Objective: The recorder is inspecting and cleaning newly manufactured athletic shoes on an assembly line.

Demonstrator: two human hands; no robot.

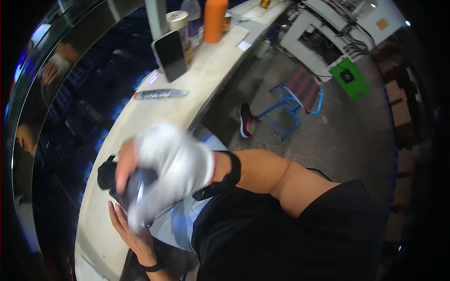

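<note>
My right hand (168, 161) wears a white glove with some bare fingertips showing, and is smeared by motion. Its fingers curl over a dark, shiny rounded object with a black fitting (107, 174) at one end; the object's kind cannot be made out. Beneath it, my bare left hand (133, 236) lies against the near side of the object, its visible fingers stretched out straight. The glove covers part of that hand. Both hands are over the near part of a curved cream workbench (101, 225). Black bands circle both wrists.
A phone (170, 56) leans upright beside a lidded cup (177, 19), a clear bottle (191, 19) and an orange bottle (215, 21). A slim pointed item (161, 94) lies on the bench. Rightward stand a folding stool (304, 89), a white machine (316, 35) and a green box (350, 79).
</note>
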